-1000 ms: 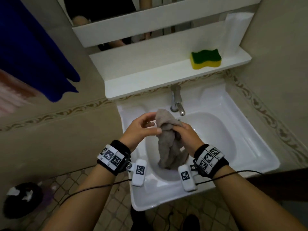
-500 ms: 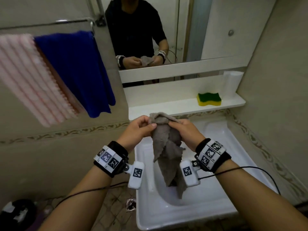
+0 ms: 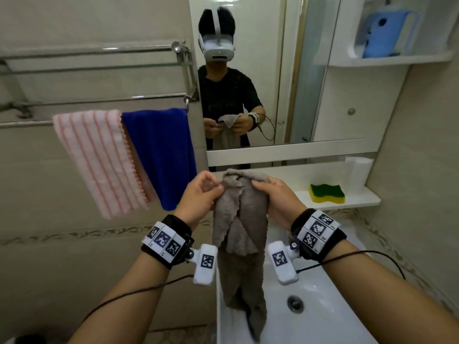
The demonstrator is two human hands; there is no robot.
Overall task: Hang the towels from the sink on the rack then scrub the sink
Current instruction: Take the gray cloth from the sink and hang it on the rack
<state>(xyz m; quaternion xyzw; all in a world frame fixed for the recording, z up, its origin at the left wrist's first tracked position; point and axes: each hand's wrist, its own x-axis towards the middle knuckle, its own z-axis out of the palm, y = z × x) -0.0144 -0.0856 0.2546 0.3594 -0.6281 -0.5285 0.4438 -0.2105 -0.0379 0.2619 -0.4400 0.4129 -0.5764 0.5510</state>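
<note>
Both hands hold a grey towel point(image 3: 239, 219) up in front of the person, above the left part of the white sink point(image 3: 323, 306). The left hand point(image 3: 198, 197) has its fingers curled, and thumb and forefinger pinch the towel's top edge at its left end. The right hand point(image 3: 278, 197) grips the top edge at its right end, with the fingers wrapped round the bunched cloth. The hands are close together, so the towel hangs between them in loose folds, and its lower end dangles past the wrists down over the sink's left side. A round metal-rimmed hole point(image 3: 295, 303) shows in the basin just right of the hanging cloth. On the wall to the left is a chrome towel rack point(image 3: 99, 98) with several bars. A pink striped towel point(image 3: 99, 160) and a blue towel point(image 3: 161, 155) hang side by side from its lowest bar, the blue one nearer the hands. A green and yellow sponge point(image 3: 326, 193) lies on the white shelf point(image 3: 367, 201) behind the sink, well to the right of the hands, and a white cylinder point(image 3: 357, 170) stands at the back of the shelf. Each wrist wears a black band with printed square markers, the left band point(image 3: 166, 240) and the right band point(image 3: 318, 230), each with a white tagged block and a thin black cable. The mirror point(image 3: 285, 70) above the shelf reflects the person holding the towel.
</note>
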